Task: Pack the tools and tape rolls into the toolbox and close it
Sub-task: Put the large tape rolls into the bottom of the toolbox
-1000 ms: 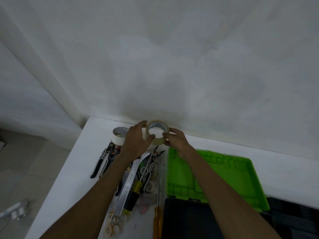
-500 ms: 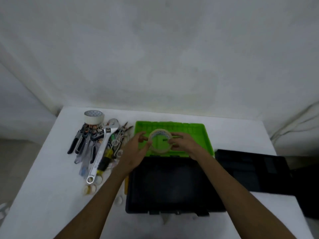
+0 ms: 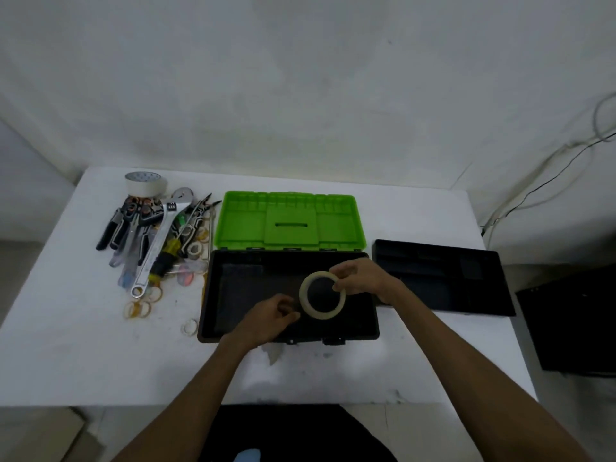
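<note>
Both hands have brought the clear tape roll (image 3: 322,295) from above the green lid (image 3: 289,221) to a position over the open toolbox (image 3: 233,295).

White table (image 3: 83,345) carries the toolbox at centre; lid hinged open at its far edge, black tray (image 3: 443,278) just beside its right wall. Tool pile (image 3: 153,235) lies left of the toolbox, white tape roll (image 3: 145,183) at the pile's far end. Right hand (image 3: 363,278) pinches the clear roll's far-right rim. Left hand (image 3: 270,316), fingers curled, touches its near-left edge; whether it grips cannot be told.
</note>
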